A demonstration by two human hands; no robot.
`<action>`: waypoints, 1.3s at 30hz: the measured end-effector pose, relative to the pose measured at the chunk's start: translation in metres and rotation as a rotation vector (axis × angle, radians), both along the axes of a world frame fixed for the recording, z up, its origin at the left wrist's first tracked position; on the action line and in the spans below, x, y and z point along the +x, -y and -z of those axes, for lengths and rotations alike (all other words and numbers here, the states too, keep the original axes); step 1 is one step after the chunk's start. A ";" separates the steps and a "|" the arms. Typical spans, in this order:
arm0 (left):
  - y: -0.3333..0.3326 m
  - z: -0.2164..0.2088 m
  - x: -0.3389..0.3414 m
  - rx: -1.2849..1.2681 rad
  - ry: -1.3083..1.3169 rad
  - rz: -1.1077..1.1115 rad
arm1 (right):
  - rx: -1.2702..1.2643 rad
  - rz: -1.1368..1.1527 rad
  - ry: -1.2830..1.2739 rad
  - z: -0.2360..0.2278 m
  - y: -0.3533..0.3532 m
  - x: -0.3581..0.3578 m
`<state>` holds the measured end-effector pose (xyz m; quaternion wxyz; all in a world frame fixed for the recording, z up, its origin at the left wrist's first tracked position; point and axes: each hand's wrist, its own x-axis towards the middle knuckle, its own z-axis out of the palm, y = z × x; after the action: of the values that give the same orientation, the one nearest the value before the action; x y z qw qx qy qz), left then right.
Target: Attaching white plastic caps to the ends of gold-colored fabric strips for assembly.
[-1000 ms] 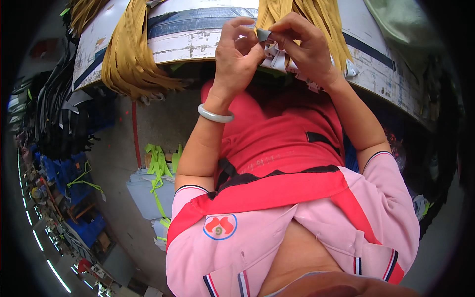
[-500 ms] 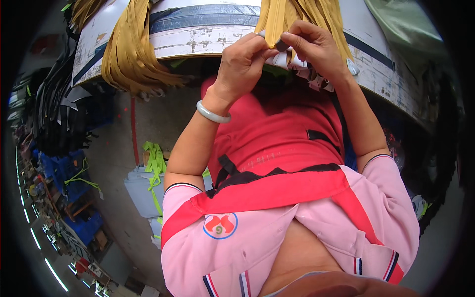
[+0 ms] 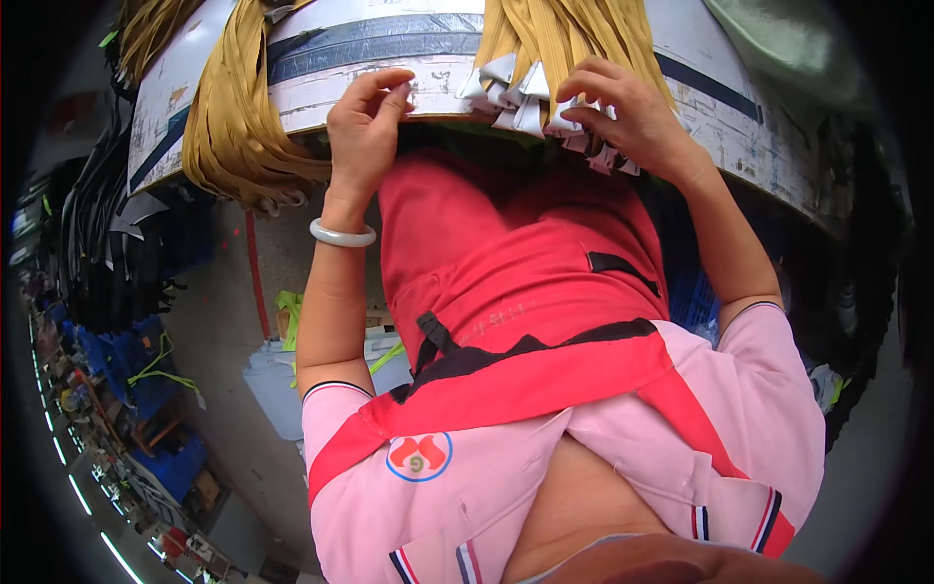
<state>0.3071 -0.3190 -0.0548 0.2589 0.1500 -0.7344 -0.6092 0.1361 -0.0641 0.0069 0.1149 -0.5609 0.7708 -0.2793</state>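
My left hand (image 3: 368,131) is raised at the table's near edge, thumb and forefinger pinched together. A tiny whitish bit shows at its fingertips, too small to name. My right hand (image 3: 628,115) hovers over the near end of a bundle of mustard-yellow strips (image 3: 559,39) that look like zipper tapes. Its fingers are curved and apart, with nothing visible held between them. White tabs (image 3: 525,97) cover the strips' near ends, and several hang over the edge below my right hand.
Another yellow strip bundle (image 3: 229,117) drapes over the edge of the white, worn table (image 3: 428,73) at left. Black strips (image 3: 92,214) hang farther left. Grey pieces and green bands (image 3: 277,380) lie on the floor. Blue crates (image 3: 170,457) stand at the lower left.
Both hands were together at the end of one yellow strip, with a small dark piece at the right fingers. The left hand has moved left, away from the bundle; the right fingers have spread.
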 end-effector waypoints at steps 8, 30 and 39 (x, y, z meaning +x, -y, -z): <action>-0.081 0.005 -0.026 -0.058 -0.048 0.297 | 0.145 -0.147 -0.167 0.007 0.012 -0.003; -0.032 -0.019 -0.059 0.483 -0.051 0.565 | 0.024 -0.206 0.879 -0.014 0.051 -0.037; -0.071 -0.014 -0.052 0.021 -0.230 -0.053 | -0.157 0.012 0.230 -0.011 0.062 -0.003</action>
<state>0.2555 -0.2479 -0.0406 0.3558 0.1010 -0.6894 -0.6228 0.1332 -0.1260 0.0181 0.1566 -0.5280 0.7316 -0.4019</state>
